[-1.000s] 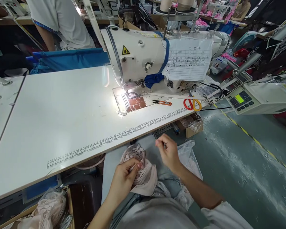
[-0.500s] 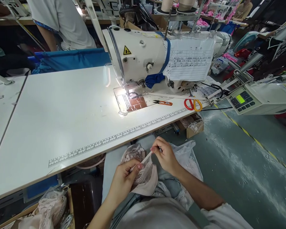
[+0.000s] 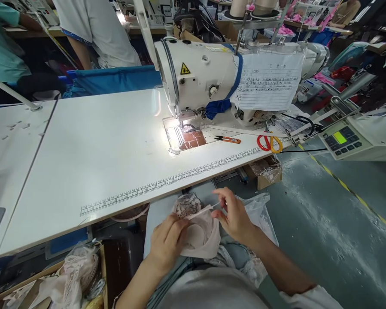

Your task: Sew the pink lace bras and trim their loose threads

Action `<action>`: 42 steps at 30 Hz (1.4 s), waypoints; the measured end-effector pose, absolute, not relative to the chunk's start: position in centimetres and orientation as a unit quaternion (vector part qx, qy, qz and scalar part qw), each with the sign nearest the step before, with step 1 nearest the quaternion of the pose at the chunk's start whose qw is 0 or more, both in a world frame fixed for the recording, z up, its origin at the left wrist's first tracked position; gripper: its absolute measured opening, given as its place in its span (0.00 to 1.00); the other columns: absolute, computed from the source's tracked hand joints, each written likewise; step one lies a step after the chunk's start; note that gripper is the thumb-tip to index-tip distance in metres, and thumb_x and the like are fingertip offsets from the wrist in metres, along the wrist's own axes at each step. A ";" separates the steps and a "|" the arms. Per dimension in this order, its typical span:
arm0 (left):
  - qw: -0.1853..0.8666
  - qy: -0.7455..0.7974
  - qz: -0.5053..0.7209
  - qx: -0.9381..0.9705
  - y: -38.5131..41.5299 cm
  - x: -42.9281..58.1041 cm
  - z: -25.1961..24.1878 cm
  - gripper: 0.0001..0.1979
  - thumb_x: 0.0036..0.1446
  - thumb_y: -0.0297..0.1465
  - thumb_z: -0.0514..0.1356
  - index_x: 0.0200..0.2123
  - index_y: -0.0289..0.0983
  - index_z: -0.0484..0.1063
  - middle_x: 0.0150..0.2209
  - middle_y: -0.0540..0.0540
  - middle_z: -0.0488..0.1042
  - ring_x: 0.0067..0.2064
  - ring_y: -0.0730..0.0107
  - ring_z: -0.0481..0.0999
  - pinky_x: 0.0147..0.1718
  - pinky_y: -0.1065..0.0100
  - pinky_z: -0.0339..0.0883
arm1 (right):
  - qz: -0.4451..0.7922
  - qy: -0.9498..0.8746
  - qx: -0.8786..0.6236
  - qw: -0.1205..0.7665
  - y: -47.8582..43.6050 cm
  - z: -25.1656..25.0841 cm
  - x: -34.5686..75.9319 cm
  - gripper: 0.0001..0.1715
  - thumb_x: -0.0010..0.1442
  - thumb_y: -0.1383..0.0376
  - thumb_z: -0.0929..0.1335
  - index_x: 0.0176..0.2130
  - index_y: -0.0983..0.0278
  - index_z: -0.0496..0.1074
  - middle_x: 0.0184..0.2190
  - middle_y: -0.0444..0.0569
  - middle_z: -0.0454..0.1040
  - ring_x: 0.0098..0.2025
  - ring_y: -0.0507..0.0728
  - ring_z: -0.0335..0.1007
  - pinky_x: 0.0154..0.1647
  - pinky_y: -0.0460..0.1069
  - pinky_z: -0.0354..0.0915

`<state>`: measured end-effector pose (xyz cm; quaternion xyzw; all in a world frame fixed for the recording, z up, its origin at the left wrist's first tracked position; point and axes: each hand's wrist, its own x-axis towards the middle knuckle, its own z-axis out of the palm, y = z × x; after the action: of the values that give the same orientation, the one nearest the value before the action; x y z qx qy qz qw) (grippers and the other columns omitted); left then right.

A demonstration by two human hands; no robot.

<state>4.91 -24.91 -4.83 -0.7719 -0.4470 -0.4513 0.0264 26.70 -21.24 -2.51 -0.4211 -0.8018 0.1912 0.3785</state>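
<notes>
My left hand is closed on the upper edge of a pale pink lace garment over my lap. Just right of it, my right hand has its thumb and fingers bent near the garment's corner, where a thin pale strand shows; whether they pinch it is too small to tell. A patterned lace part of the garment lies beyond my left hand. Further ahead, the sewing machine stands on the white table with its lamp lit.
Orange snips and red-and-yellow scissors lie on the table. A control box juts out at the right. A clear plastic bag is beside my lap. More lace pieces fill a box at lower left. People sit beyond the table.
The view has swung left. My left hand has turned over the garment, whose smooth inner side now faces up. My right hand's fingers have spread somewhat from their earlier pinch on the strip.
</notes>
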 end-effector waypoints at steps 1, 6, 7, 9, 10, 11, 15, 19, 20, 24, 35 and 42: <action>0.031 -0.425 -0.452 -0.783 -25.0 4.9 -5.2 0.07 0.60 0.19 0.59 0.36 0.36 0.71 0.28 0.49 0.71 0.28 0.72 0.72 0.27 0.73 0.64 | 0.161 -0.820 -0.415 0.360 -21.4 -2.3 26.6 0.18 0.71 0.64 0.59 0.58 0.62 0.63 0.30 0.46 0.65 0.26 0.52 0.60 0.25 0.46 0.59; 0.019 -0.393 -0.450 -0.802 -25.2 4.9 -6.3 0.07 0.60 0.19 0.58 0.33 0.36 0.69 0.27 0.48 0.70 0.27 0.70 0.69 0.26 0.70 0.61 | -0.002 -0.879 -0.373 0.297 -22.1 -1.2 25.7 0.29 0.67 0.75 0.57 0.63 0.55 0.62 0.33 0.48 0.71 0.31 0.54 0.66 0.31 0.47 0.63; 0.018 -0.394 -0.449 -0.802 -25.2 4.9 -6.4 0.07 0.60 0.19 0.59 0.33 0.36 0.69 0.27 0.47 0.70 0.28 0.70 0.69 0.26 0.70 0.61 | -0.013 -0.881 -0.370 0.294 -22.2 -1.1 25.5 0.29 0.67 0.76 0.58 0.63 0.56 0.63 0.32 0.47 0.71 0.31 0.54 0.67 0.32 0.48 0.63; 0.022 -0.396 -0.445 -0.803 -25.3 4.9 -6.5 0.08 0.60 0.18 0.59 0.32 0.36 0.69 0.26 0.48 0.69 0.27 0.70 0.69 0.26 0.70 0.61 | -0.008 -0.889 -0.358 0.284 -22.5 -0.9 25.2 0.28 0.67 0.76 0.59 0.62 0.58 0.64 0.31 0.47 0.72 0.31 0.54 0.68 0.33 0.48 0.63; 0.026 -0.397 -0.442 -0.804 -25.3 5.0 -6.5 0.08 0.60 0.18 0.59 0.32 0.36 0.69 0.26 0.48 0.69 0.27 0.70 0.69 0.26 0.70 0.61 | 0.000 -0.894 -0.353 0.277 -22.6 -0.9 25.0 0.26 0.68 0.75 0.60 0.62 0.59 0.65 0.31 0.47 0.72 0.32 0.54 0.68 0.33 0.48 0.63; 0.032 -0.397 -0.439 -0.805 -25.3 5.0 -6.5 0.07 0.60 0.19 0.59 0.33 0.36 0.69 0.26 0.48 0.69 0.27 0.70 0.68 0.26 0.70 0.61 | 0.007 -0.898 -0.348 0.271 -22.7 -1.0 24.9 0.25 0.68 0.74 0.60 0.61 0.60 0.66 0.31 0.47 0.73 0.32 0.54 0.69 0.32 0.48 0.63; 0.056 -0.390 -0.432 -0.812 -25.2 5.2 -6.0 0.06 0.61 0.18 0.57 0.35 0.34 0.70 0.26 0.47 0.69 0.28 0.70 0.68 0.26 0.70 0.61 | 0.016 -0.901 -0.345 0.264 -22.9 -1.1 24.5 0.23 0.68 0.74 0.59 0.59 0.64 0.68 0.30 0.49 0.73 0.32 0.56 0.69 0.28 0.50 0.61; 0.072 -0.387 -0.422 -0.817 -25.0 5.3 -5.7 0.07 0.60 0.18 0.58 0.35 0.34 0.69 0.24 0.48 0.67 0.25 0.71 0.66 0.24 0.70 0.57 | 0.000 -0.895 -0.349 0.278 -22.9 -1.2 24.3 0.26 0.68 0.75 0.58 0.61 0.63 0.65 0.29 0.49 0.72 0.30 0.55 0.67 0.25 0.49 0.59; 0.075 -0.389 -0.420 -0.817 -25.0 5.3 -5.7 0.07 0.60 0.18 0.58 0.35 0.35 0.69 0.24 0.49 0.67 0.25 0.71 0.66 0.24 0.70 0.57 | 0.002 -0.894 -0.350 0.281 -22.9 -1.2 24.2 0.26 0.68 0.75 0.58 0.62 0.62 0.64 0.29 0.48 0.72 0.30 0.55 0.67 0.25 0.49 0.59; 0.066 -0.391 -0.420 -0.816 -25.3 5.3 -6.3 0.07 0.59 0.19 0.58 0.34 0.36 0.69 0.24 0.49 0.68 0.25 0.70 0.68 0.25 0.70 0.59 | 0.059 -0.870 -0.378 0.311 -23.2 -1.5 23.7 0.26 0.68 0.75 0.59 0.61 0.61 0.65 0.32 0.49 0.71 0.29 0.54 0.65 0.26 0.48 0.61; -0.342 -0.527 -0.282 -0.725 -24.7 4.5 -5.9 0.12 0.63 0.36 0.55 0.32 0.37 0.73 0.17 0.55 0.66 0.18 0.75 0.63 0.19 0.75 0.56 | 0.591 -0.496 -0.351 0.531 -19.6 1.6 29.1 0.21 0.69 0.55 0.61 0.26 0.59 0.54 0.16 0.36 0.49 0.14 0.48 0.36 0.14 0.45 0.44; -0.451 -0.512 -0.182 -0.708 -24.3 3.4 -7.2 0.15 0.59 0.37 0.55 0.24 0.37 0.74 0.21 0.49 0.71 0.25 0.69 0.67 0.26 0.73 0.59 | 0.496 -0.407 -0.441 0.627 -18.5 2.7 37.8 0.17 0.55 0.65 0.69 0.24 0.59 0.56 0.15 0.34 0.41 0.17 0.48 0.28 0.15 0.46 0.38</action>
<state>3.36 -24.30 -7.19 -0.7085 -0.5116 -0.1823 -0.4507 37.81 -18.52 2.68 -0.4408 -0.4074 0.4963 0.6272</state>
